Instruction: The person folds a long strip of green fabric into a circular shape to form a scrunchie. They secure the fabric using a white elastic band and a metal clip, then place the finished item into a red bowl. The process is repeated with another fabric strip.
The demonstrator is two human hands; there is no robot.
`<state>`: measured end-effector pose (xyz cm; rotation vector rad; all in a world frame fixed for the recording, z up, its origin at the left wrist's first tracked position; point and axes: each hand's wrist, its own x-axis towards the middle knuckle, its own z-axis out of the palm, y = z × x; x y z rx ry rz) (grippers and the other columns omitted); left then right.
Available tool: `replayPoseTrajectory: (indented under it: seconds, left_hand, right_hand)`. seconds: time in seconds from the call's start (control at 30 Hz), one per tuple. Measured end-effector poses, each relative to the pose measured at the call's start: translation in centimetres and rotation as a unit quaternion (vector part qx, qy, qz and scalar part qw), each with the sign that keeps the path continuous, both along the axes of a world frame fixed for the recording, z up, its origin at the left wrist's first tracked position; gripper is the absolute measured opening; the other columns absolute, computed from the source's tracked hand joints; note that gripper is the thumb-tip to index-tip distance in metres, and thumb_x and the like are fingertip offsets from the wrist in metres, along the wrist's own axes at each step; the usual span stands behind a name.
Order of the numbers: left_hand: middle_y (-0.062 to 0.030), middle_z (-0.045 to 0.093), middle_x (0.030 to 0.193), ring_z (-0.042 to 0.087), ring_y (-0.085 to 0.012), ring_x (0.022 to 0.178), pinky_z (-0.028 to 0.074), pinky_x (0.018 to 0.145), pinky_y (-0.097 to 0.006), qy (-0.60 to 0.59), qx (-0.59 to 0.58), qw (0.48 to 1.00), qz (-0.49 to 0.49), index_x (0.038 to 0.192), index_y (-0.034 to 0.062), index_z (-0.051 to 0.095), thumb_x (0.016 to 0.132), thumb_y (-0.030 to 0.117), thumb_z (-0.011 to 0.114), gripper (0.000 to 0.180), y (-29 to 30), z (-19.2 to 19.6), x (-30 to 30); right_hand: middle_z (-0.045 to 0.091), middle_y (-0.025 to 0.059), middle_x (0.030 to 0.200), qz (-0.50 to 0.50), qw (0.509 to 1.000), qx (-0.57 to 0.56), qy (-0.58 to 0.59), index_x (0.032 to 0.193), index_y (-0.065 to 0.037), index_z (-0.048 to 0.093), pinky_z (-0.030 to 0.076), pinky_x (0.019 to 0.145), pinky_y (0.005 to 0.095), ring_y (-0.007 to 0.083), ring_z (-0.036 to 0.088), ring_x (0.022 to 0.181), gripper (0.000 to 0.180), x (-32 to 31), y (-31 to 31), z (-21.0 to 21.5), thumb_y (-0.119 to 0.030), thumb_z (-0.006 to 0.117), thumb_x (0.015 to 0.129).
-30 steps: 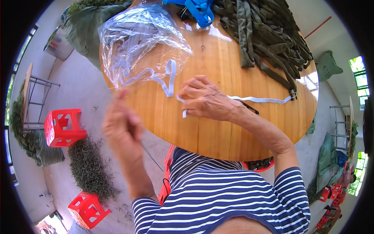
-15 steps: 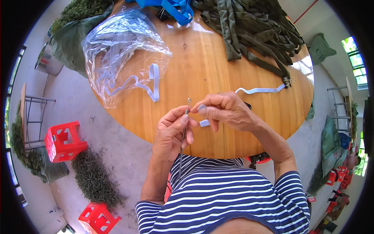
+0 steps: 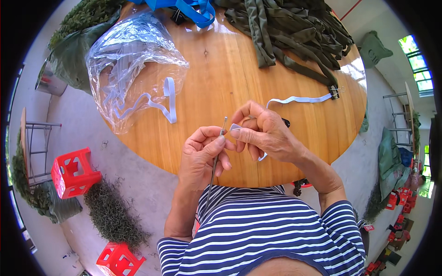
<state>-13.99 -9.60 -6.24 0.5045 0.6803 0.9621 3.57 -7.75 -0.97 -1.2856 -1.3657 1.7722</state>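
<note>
- While the left hand is curled over the near rim of the round wooden table, its thumb and forefinger pinch a thin metal rod that stands nearly upright, its small tip showing above the fingers and its shaft running down toward the striped shirt
- Just beside it, the right hand is bent in on itself, thumb and forefinger pressed on the end of a white elastic band, held close to the rod's tip; whether band and rod touch cannot be told
- From that hand the band runs out to the right across the tabletop to a black binder clip, which sits at the end of a heap of olive-green straps on the far side
- To the left on the table lies a crumpled clear plastic bag, with a loop of more white elastic trailing out of it
- At the far edge lies a blue strap
- Down on the floor to the left stand two red plastic stools and clumps of green netting
</note>
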Motion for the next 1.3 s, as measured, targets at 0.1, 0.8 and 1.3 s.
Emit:
replayPoseTrajectory:
  seconds: [0.1, 0.8, 1.3]
  left_hand:
    - [-0.0134, 0.062, 0.077, 0.058, -0.0151, 0.048, 0.039, 0.032, -0.019, 0.053, 0.022, 0.998, 0.014, 0.093, -0.0001, 0.052, 0.082, 0.005, 0.056, 0.012, -0.2, 0.3, 0.3]
    - [-0.0058, 0.061, 0.074, 0.058, -0.0084, 0.058, 0.043, 0.046, -0.018, 0.238, 0.113, 0.961, 0.081, 0.088, -0.0003, 0.055, 0.080, 0.006, 0.062, 0.013, -1.5, 1.0, 1.7]
    - [-0.0075, 0.060, 0.068, 0.056, -0.0098, 0.050, 0.039, 0.040, -0.018, 0.085, 0.012, 0.996, 0.004, 0.090, 0.0006, 0.055, 0.087, 0.021, 0.054, 0.021, -0.5, 0.7, 1.7]
  right_hand:
    - [0.058, 0.0049, 0.064, 0.010, 1.000, -0.003, -0.007, 0.095, 0.000, 0.052, 0.037, 0.037, 0.0179, 0.0051, 0.050, 0.043, 0.018, 0.2, -0.1, -0.4, -0.016, 0.055, 0.086]
    - [0.059, 0.0053, 0.064, -0.055, 0.998, 0.009, 0.003, 0.119, 0.004, 0.042, 0.042, 0.041, 0.0190, 0.0071, 0.053, 0.046, 0.038, 0.0, -1.0, 0.4, -0.009, 0.052, 0.085]
    - [0.060, 0.0055, 0.066, -0.018, 0.998, 0.041, 0.050, 0.102, 0.001, 0.052, 0.035, 0.039, 0.0161, 0.0039, 0.048, 0.045, 0.020, 0.3, -1.1, -0.7, -0.011, 0.054, 0.086]
